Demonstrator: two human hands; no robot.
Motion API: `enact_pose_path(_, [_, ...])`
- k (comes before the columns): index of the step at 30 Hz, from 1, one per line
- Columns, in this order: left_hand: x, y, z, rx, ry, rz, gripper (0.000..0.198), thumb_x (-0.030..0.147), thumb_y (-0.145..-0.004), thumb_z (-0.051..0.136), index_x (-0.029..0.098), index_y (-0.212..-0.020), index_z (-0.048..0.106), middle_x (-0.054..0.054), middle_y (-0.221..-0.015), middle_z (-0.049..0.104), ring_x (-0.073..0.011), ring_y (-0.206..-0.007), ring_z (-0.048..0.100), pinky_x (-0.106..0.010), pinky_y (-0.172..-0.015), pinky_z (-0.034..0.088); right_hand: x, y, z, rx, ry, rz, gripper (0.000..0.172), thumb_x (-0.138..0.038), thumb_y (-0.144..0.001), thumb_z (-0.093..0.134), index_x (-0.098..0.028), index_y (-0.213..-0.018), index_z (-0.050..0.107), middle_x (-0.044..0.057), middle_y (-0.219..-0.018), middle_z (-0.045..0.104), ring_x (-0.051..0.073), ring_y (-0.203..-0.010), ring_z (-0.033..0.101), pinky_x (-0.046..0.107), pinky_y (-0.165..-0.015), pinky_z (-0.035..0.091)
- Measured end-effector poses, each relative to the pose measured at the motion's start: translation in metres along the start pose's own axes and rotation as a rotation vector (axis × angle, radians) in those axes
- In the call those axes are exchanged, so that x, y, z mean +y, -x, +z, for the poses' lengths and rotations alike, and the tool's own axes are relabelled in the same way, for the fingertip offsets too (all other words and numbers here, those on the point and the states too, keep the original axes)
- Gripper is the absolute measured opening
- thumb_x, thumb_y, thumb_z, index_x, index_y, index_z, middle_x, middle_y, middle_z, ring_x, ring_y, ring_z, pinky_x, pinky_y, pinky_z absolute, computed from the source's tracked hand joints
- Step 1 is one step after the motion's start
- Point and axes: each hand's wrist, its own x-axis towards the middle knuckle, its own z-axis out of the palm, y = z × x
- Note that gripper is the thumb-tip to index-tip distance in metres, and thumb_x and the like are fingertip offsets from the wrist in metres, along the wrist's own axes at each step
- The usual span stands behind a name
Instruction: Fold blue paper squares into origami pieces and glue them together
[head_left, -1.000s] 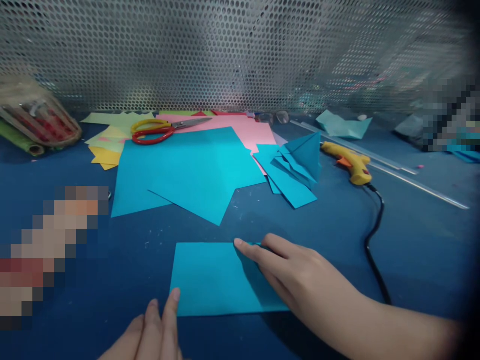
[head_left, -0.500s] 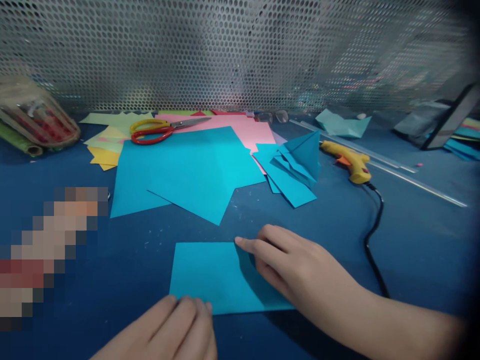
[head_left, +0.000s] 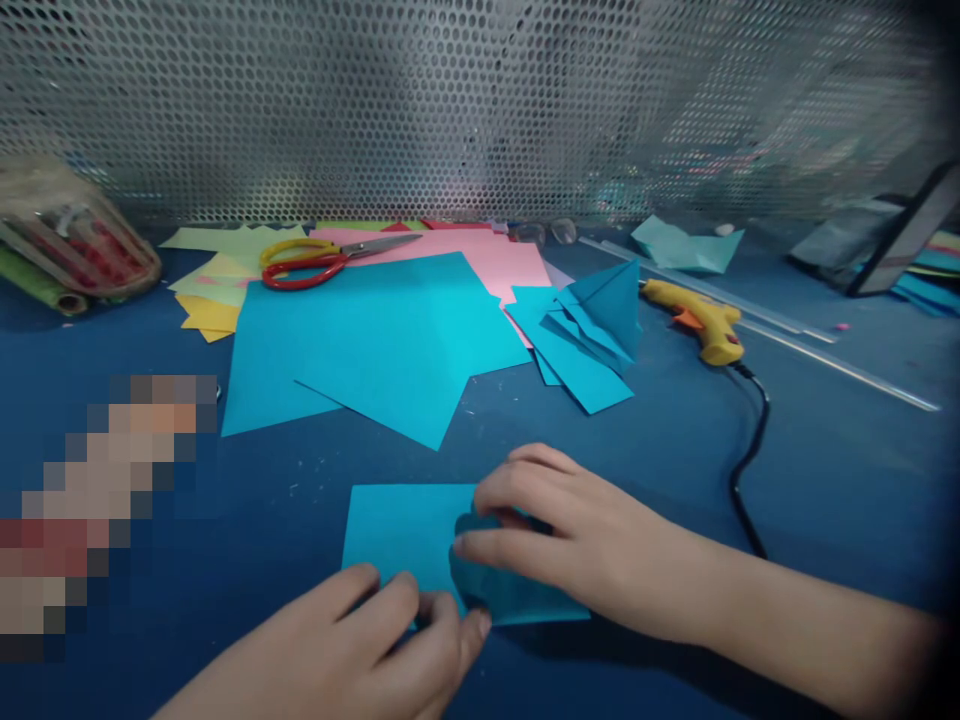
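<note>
Head view, contents of a blue table (head_left: 262,530), with places given from the blue rectangle.

Item: blue rectangle (head_left: 397,530), paper, one. Lies flat on the table directly before the person, long side crosswise. Folded or single-ply: cannot tell.

Item: right hand (head_left: 592,530). Over the right part of the blue rectangle; fingers bent, thumb apart from them, a fingertip near the far edge. Nothing gripped that shows.

Item: left hand (head_left: 367,640). At the near edge of the blue rectangle, covering part of it; fingers curled, thumb tip at that edge. Whether they pinch the paper: cannot tell.

Item: large blue sheets (head_left: 360,340), overlapping, beyond the blue rectangle and apart from it.

Item: scissors (head_left: 330,263), red and yellow handles, farther beyond the blue rectangle, on the paper pile.

Item: folded blue paper (head_left: 607,310), beyond and to the right of the blue rectangle; glue gun (head_left: 712,320), yellow, farther right.

Step in hand, as judged: steadying the blue rectangle and working along its edges. Next move, as judged: calls for light, even pressure, one hand holding the paper square while the other runs the edge.
</note>
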Motion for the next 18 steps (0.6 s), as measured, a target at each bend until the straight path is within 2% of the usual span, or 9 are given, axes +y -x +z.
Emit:
enact_pose_path(3, [0.0, 0.002, 0.002, -0.02, -0.007, 0.008, 0.025, 0.022, -0.1, 0.05, 0.026, -0.12, 0.065, 0.008, -0.101, 0.072, -0.0152, -0.084, 0.058, -0.032, -0.073, 0.043, 0.0, -0.001, 0.0, -0.012, -0.006, -0.125, 0.026, -0.012, -0.104, 0.045, -0.019, -0.108, 0.069, 0.004, -0.097, 0.069, 0.013, -0.089, 0.061, 0.031, -0.095, 0.046])
enact_pose_path(7, [0.003, -0.002, 0.0, 0.016, -0.054, -0.007, 0.023, 0.022, -0.1, 0.052, 0.031, -0.114, 0.067, 0.01, -0.095, 0.072, -0.0143, -0.084, 0.058, -0.03, -0.075, 0.043, -0.003, -0.002, -0.003, -0.028, 0.006, -0.199, 0.025, -0.021, -0.105, 0.048, -0.023, -0.1, 0.072, 0.001, -0.111, 0.073, 0.014, -0.103, 0.064, 0.031, -0.097, 0.046])
enact_pose_path(11, [0.006, -0.004, 0.0, 0.145, -0.072, -0.038, 0.034, 0.017, -0.105, 0.04, 0.035, -0.105, 0.069, 0.01, -0.086, 0.071, -0.0127, -0.083, 0.057, -0.027, -0.074, 0.042, -0.004, -0.002, -0.01, -0.116, -0.005, -0.194, 0.028, -0.024, -0.107, 0.045, -0.03, -0.114, 0.072, -0.003, -0.123, 0.07, 0.015, -0.116, 0.062, 0.032, -0.098, 0.046])
enact_pose_path(13, [0.007, -0.002, 0.001, 0.197, -0.064, -0.067, 0.045, 0.014, -0.107, 0.029, 0.033, -0.104, 0.07, 0.008, -0.086, 0.07, -0.0124, -0.084, 0.058, -0.025, -0.076, 0.042, -0.004, -0.003, -0.014, -0.158, -0.029, -0.183, 0.027, -0.026, -0.107, 0.046, -0.03, -0.112, 0.073, -0.005, -0.122, 0.071, 0.015, -0.122, 0.059, 0.033, -0.102, 0.044])
enact_pose_path(15, [0.007, 0.0, 0.001, 0.203, -0.075, -0.076, 0.047, 0.01, -0.106, 0.027, 0.029, -0.102, 0.07, 0.007, -0.086, 0.071, -0.0124, -0.085, 0.058, -0.024, -0.079, 0.043, -0.005, -0.004, -0.018, -0.191, -0.031, -0.167, 0.028, -0.025, -0.106, 0.047, -0.027, -0.101, 0.075, -0.006, -0.118, 0.072, 0.014, -0.122, 0.059, 0.032, -0.106, 0.042])
enact_pose_path(18, [0.005, 0.001, -0.003, 0.106, -0.094, -0.037, 0.034, 0.01, -0.102, 0.042, 0.025, -0.098, 0.072, 0.007, -0.089, 0.071, -0.0128, -0.084, 0.059, -0.022, -0.078, 0.045, -0.01, -0.002, -0.024, -0.206, -0.007, -0.106, 0.032, -0.025, -0.106, 0.046, -0.027, -0.094, 0.076, -0.005, -0.113, 0.074, 0.012, -0.111, 0.065, 0.03, -0.104, 0.046])
